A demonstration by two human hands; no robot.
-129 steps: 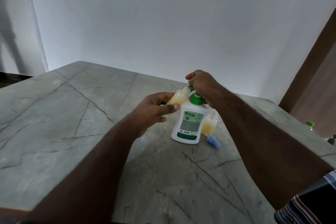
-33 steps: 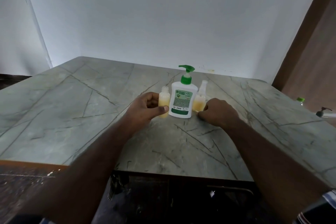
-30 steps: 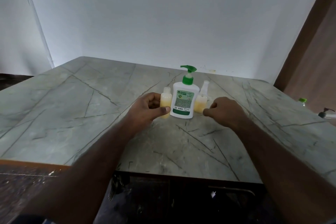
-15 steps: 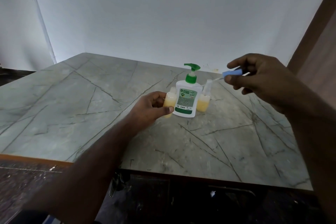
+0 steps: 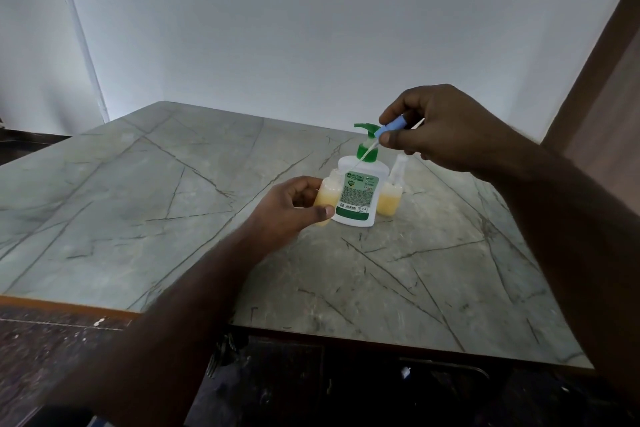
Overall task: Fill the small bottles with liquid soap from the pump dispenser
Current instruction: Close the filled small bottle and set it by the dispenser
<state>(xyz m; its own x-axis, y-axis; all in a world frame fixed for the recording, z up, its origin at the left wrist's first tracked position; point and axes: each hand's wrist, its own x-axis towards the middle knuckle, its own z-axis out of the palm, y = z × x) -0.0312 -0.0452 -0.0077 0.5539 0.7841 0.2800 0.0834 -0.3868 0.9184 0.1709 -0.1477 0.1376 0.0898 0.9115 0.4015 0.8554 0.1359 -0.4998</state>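
Head view is showing both forearms reaching out over the grey marble-patterned table (image 5: 145, 218). On the near left, the left hand (image 5: 294, 208) is wrapping its thumb and curled fingers round an uncapped small bottle (image 5: 328, 196) of yellowish liquid, which is standing upright on the table and touching the left side of the pump dispenser (image 5: 358, 196). Raised above and to the right of it, the right hand (image 5: 446, 132) is pinching a blue spray cap (image 5: 391, 126) between thumb and forefinger, with the other fingers curled under; the cap's thin white dip tube (image 5: 367, 151) is slanting down and to the left across the dispenser's green collar, its tip hanging above and just right of the open bottle neck held by the left hand. On the white dispenser, a green-and-white label is reading "ORIGINAL" along its top line; the smaller print below it is too fine to read, and a barcode is sitting near the base. Below the right hand, just beside the dispenser's right side, a second small bottle (image 5: 389, 201) with a clear spray top is standing upright, holding yellowish liquid in its lower part. Behind everything a plain white wall (image 5: 277, 28) is rising from the far table edge.
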